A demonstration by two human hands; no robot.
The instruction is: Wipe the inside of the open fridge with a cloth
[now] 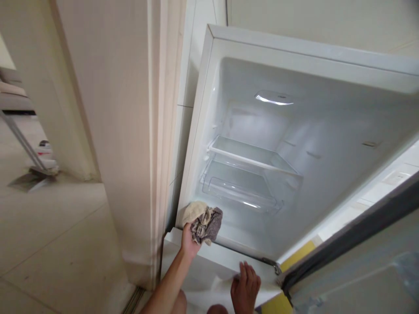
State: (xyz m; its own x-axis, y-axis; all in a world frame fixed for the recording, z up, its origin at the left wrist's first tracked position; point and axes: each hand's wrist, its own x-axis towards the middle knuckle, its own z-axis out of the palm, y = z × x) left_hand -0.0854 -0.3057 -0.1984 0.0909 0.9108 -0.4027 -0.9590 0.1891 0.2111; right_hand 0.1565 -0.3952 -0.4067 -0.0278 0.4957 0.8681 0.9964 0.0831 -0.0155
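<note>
My left hand [190,240] grips a crumpled cleaning cloth [207,223], beige on one side and grey-brown on the other. The cloth is at the lower left front edge of an open fridge compartment [252,231] with white walls. My right hand [246,283] is over the white front panel [209,261] below that compartment. Its fingers are loosely bent and slightly apart, and nothing shows in them; whether they touch the panel I cannot tell. Inside the compartment are a glass shelf [250,152] and, under it, a clear plastic drawer [240,194].
The open fridge door [353,261], with a dark gasket, stands at the right. A metal hinge [276,267] sits at the lower right corner. A pale door frame [137,131] rises close on the left. Beyond it a dustpan [34,176] lies on the tiled floor.
</note>
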